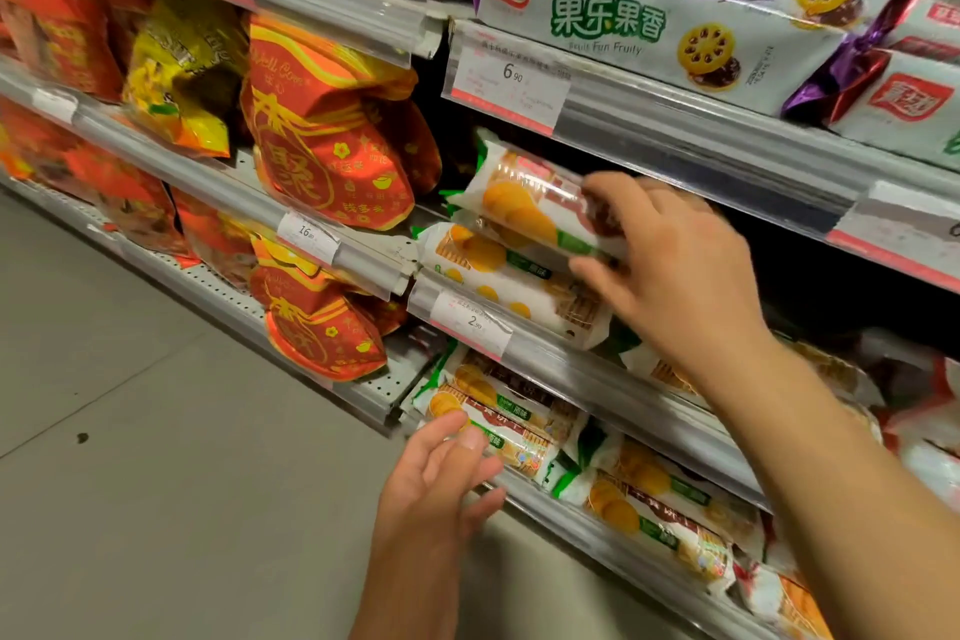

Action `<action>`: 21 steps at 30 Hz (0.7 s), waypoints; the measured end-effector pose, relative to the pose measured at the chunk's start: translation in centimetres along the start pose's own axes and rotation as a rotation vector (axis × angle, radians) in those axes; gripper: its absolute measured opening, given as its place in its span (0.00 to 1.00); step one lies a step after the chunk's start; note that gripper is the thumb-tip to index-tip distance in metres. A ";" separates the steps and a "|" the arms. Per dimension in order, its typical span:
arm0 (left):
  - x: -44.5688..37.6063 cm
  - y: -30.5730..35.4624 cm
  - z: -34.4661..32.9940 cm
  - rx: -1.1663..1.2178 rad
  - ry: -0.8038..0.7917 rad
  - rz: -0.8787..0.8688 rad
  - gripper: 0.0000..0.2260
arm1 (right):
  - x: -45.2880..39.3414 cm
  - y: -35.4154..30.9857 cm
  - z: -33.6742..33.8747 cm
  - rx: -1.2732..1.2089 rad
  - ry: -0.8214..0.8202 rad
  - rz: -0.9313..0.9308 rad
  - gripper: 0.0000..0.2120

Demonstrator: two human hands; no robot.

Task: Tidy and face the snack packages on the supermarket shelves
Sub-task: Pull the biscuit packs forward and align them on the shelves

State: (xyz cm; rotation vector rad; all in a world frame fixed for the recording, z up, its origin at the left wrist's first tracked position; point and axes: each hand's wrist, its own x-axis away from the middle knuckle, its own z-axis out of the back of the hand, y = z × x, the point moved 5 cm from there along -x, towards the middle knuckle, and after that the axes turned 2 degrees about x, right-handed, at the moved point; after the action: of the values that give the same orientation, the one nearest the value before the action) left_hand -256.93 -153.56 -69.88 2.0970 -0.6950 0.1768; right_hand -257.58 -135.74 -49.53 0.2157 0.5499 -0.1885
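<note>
Two hands work this bay. Nearest us, our left hand [441, 478] hangs with fingers spread and loose, gripping nothing; its fingertips [447, 424] touch or nearly touch the end of a biscuit pack [511, 437] on the lower shelf, and we cannot tell which. Risk here: a careless nudge pushes that pack off the shelf lip just under the palm, since the packs beside it already lie skewed.

Further in, our right hand [670, 255] clamps the right end of a white cracker roll [524, 203], thumb below, fingers curled over the top. That roll sits tilted, riding on another roll [514, 281] just below the hand. We judge it is being set onto the stack. Gripped only at one end, its free left end could droop and slide the stack forward over the price rail [571, 369] under the wrist.

Past the knuckles, the shelf above [701, 135] hangs close, so lifting could knock the price tag [506, 81] loose. Red pouches [332, 146] lean left of the roll; a shove sideways tips them.
</note>
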 end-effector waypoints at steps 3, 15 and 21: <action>-0.1 -0.5 0.3 -0.070 -0.026 0.006 0.25 | -3.4 0.8 -3.0 0.057 -0.132 -0.025 0.30; -0.1 0.7 3.4 -0.168 0.011 -0.066 0.28 | -2.9 0.8 -8.1 0.147 -0.197 0.038 0.32; -0.5 0.2 3.3 -0.199 -0.016 -0.045 0.22 | 5.2 -1.1 1.2 -0.002 0.182 0.237 0.21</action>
State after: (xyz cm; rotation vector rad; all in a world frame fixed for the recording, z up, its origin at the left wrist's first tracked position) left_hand -257.91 -156.09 -71.93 1.9233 -0.6477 0.0630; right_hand -252.89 -137.73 -51.49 0.2959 0.6998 0.0628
